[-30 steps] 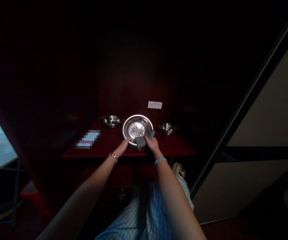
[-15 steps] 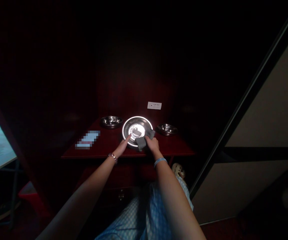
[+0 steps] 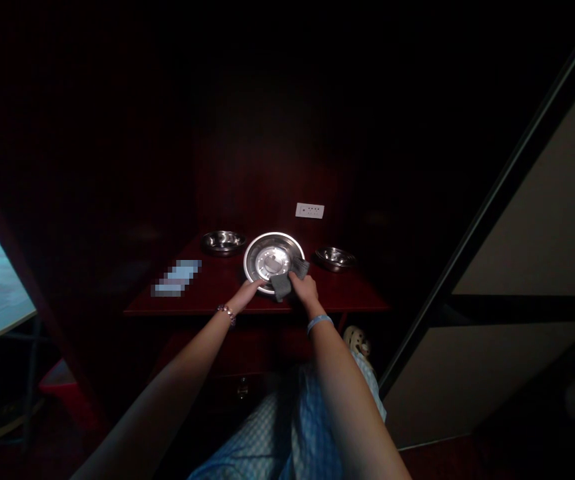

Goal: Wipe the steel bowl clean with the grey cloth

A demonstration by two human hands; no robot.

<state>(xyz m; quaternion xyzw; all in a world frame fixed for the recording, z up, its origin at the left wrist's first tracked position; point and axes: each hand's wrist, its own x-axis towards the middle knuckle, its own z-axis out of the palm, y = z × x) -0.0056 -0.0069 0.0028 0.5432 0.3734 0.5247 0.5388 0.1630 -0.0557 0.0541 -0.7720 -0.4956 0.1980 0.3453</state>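
Observation:
A shiny steel plate point(image 3: 271, 257) is tilted up toward me on the dark red table point(image 3: 207, 287). My left hand point(image 3: 246, 295) grips the plate's near left rim with closed fingers. My right hand point(image 3: 303, 287) is closed on a grey cloth point(image 3: 284, 282) pressed against the plate's near right rim. A beaded bracelet is on my left wrist and a light blue band on my right.
Two small steel bowls stand on the table, one at the back left point(image 3: 222, 242) and one at the back right point(image 3: 335, 257). A blurred flat item point(image 3: 174, 278) lies at the table's left. A white socket plate point(image 3: 310, 211) is on the wall behind. A light panel point(image 3: 532, 220) stands at right.
My left hand slid from the plate's inner face back to its near left rim. The right hand with the cloth stayed at the near right rim.

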